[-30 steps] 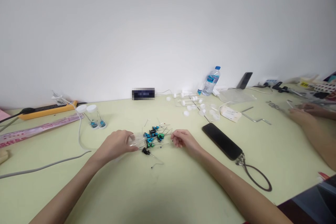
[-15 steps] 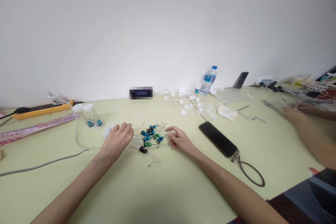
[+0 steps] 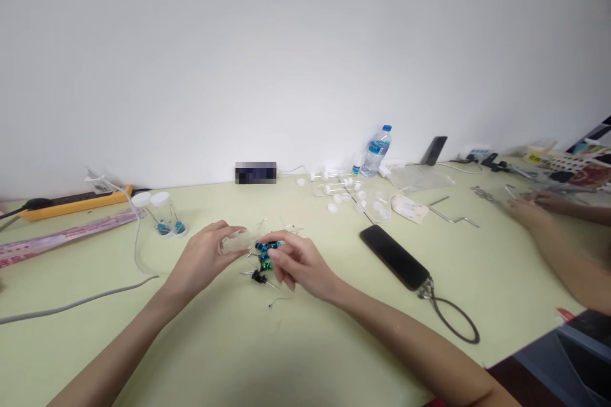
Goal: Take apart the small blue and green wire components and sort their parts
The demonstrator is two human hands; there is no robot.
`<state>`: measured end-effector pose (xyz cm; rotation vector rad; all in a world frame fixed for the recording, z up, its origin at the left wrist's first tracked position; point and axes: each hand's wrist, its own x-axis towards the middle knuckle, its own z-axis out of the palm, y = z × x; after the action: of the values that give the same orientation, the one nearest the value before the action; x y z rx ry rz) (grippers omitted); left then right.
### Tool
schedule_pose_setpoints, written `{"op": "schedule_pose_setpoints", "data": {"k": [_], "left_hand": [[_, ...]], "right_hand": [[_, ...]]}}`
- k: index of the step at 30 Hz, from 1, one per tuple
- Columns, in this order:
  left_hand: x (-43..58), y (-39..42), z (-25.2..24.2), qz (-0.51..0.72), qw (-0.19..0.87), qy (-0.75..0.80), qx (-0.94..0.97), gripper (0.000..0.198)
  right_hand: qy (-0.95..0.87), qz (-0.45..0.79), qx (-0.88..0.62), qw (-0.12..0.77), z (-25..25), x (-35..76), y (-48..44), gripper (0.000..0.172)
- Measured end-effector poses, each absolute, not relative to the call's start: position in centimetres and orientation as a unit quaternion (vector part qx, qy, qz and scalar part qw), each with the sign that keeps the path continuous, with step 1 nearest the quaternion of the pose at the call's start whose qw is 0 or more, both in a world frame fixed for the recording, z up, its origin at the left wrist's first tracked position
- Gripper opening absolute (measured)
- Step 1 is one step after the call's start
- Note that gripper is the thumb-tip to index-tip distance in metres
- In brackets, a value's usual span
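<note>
Left of centre, the left hand clasps a clear tube, its outline faint. The half-curled right hand partly covers metallic fittings at lower centre; whether it pinches one, I cannot tell.

Part of the pile just beside the grip is covered by the right hand; whether anything is pinched there cannot be told. The clear tube gripped by the left hand is blurred. Beyond the grip, the display is pixelated; far right of it, a co-worker's arm is cut off.
</note>
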<state>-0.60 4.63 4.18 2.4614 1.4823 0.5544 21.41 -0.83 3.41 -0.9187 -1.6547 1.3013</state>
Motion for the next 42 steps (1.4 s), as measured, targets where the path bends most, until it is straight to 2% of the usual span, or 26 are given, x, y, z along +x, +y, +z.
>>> {"op": "schedule_pose_setpoints", "data": {"k": [3,7,9,14,19,23,25,28,31,37,42], "left_hand": [[-0.3,4.3,4.1,0.19,0.092,0.504,0.838,0.037],[0.2,3.5,3.1,0.159,-0.054,0.483,0.859,0.033],[0.6,3.0,2.7,0.136,-0.096,0.462,0.871,0.036],[1.0,2.5,2.9,0.088,-0.113,0.458,0.877,0.045],[0.8,3.3,2.8,0.07,-0.11,0.472,0.872,0.032],[0.5,4.0,2.4,0.034,-0.178,0.479,0.859,0.032],[0.4,4.2,2.3,0.012,-0.23,0.474,0.849,0.038],[0.4,4.5,2.1,-0.002,-0.292,0.456,0.841,0.045],[0.4,5.0,2.0,-0.009,-0.328,0.432,0.84,0.043],[0.0,5.7,1.6,-0.007,-0.36,0.385,0.85,0.044],[-0.5,5.7,1.8,0.015,-0.366,0.382,0.848,0.048]], "right_hand": [[-0.656,0.548,-0.365,0.368,4.7,19.8,-0.8,0.043],[-0.637,0.646,-0.34,0.247,4.7,19.2,-0.5,0.057],[-0.629,0.672,-0.326,0.217,4.3,19.2,-0.5,0.055],[-0.634,0.663,-0.32,0.237,3.4,19.2,-0.4,0.043],[-0.638,0.597,-0.368,0.317,2.0,19.9,0.6,0.044],[-0.643,0.518,-0.387,0.41,1.3,21.8,2.8,0.035],[-0.633,0.51,-0.403,0.421,1.3,23.1,4.2,0.035],[-0.61,0.527,-0.455,0.378,1.5,25.1,5.8,0.034],[-0.603,0.537,-0.483,0.338,1.4,26.5,6.7,0.026],[-0.613,0.561,-0.493,0.257,0.2,27.4,7.0,0.022],[-0.651,0.526,-0.514,0.187,-0.2,27.3,6.9,0.022]]}}
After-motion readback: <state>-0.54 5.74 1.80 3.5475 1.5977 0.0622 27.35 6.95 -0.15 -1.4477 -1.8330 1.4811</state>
